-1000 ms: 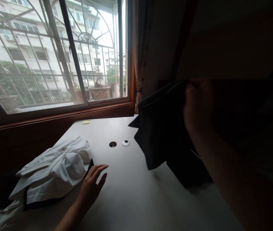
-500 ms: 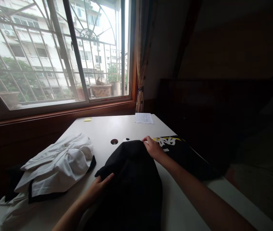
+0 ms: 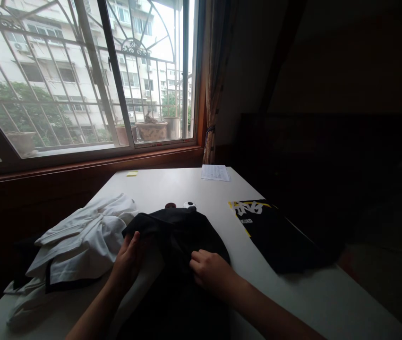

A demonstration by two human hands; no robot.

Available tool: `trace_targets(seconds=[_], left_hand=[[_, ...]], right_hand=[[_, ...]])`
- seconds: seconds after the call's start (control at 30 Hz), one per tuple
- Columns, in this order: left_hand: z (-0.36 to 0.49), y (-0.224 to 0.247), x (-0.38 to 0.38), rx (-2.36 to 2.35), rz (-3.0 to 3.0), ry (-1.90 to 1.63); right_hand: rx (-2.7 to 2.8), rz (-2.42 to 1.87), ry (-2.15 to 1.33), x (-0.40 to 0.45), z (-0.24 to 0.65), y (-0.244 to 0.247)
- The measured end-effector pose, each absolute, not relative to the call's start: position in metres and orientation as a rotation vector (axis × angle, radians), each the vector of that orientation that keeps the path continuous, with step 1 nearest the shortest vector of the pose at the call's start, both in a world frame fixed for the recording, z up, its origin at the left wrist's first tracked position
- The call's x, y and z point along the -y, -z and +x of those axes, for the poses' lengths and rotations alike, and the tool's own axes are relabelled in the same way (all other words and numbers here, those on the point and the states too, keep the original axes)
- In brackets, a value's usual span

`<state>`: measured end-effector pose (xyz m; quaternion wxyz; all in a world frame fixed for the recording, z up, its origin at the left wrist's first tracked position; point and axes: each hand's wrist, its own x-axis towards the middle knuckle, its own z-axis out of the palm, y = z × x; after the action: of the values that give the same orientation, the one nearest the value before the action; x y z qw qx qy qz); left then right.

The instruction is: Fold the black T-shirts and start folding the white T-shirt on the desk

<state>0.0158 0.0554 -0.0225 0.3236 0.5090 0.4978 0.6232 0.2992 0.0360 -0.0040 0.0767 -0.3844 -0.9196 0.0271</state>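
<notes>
A black cloth (image 3: 186,231) lies over the near middle of the white table (image 3: 165,182). My left hand (image 3: 129,255) grips its left edge, thumb on top. My right hand (image 3: 209,269) has its fingers curled and pinched on the cloth's right part. Left of them lies a crumpled white garment (image 3: 83,241) with black trim. To the right, a dark garment (image 3: 278,241) with white lettering and yellow edging lies flat.
White papers (image 3: 215,173) and a yellow note (image 3: 132,173) lie at the table's far side. A small black-and-white round object (image 3: 189,204) and a dark round hole (image 3: 170,205) are just beyond the cloth. Behind stands a barred window.
My right hand has moved from the cloth's far edge toward me and left, onto its middle. My left hand has moved up and left, spreading the left edge. The view has shifted slightly.
</notes>
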Motion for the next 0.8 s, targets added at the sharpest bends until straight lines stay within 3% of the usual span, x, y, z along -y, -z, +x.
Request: trace_targets(seconds=[0.17,0.33,0.5,0.67,0.8], left_hand=[[0.039,0.017,-0.055,-1.037,1.178,-1.532],[0.037,0.019,-0.057,-1.119,1.141,-1.577],[0.021,0.007,-0.056,-1.208,1.066,-1.766],[0.014,0.005,-0.054,-1.344,0.992,-1.863],[0.024,0.013,-0.054,-1.351,1.337,-1.922]], right_hand=[[2.31,-1.122,-0.219,-0.05,0.32,-0.016],[1.795,-1.128,-0.311,-0.062,0.362,-0.042],[1.494,-1.33,-0.212,-0.077,0.419,-0.035],[1.493,-1.484,-0.137,-0.093,0.451,-0.013],[1.655,-1.399,0.01,-0.093,0.43,-0.011]])
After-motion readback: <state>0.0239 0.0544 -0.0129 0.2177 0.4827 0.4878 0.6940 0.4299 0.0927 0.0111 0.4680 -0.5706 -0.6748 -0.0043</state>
